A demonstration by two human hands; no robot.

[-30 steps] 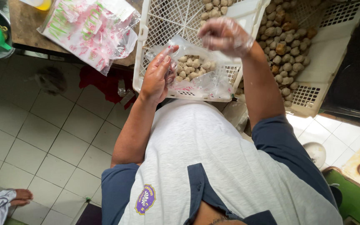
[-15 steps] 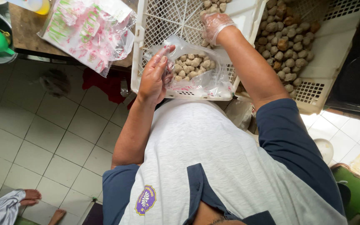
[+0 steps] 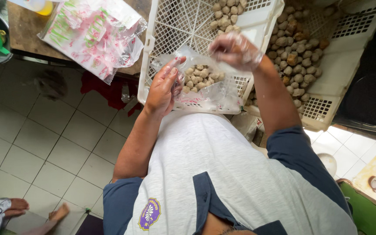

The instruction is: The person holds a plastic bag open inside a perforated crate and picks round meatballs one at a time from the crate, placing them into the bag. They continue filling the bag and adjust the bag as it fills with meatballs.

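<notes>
Left hand (image 3: pixel 164 87) grips clear bag (image 3: pixel 205 89) mouth open; gloved right hand (image 3: pixel 236 50) cupped closed over it, dropping meatballs (image 3: pixel 199 76) in.

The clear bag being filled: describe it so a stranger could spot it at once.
Start at the white lattice crate in the upper middle. Over its near edge the left hand holds a clear plastic bag open, with the gloved right hand above it. Unlike the printed packets lying on the wooden table, it holds brown balls.
</notes>
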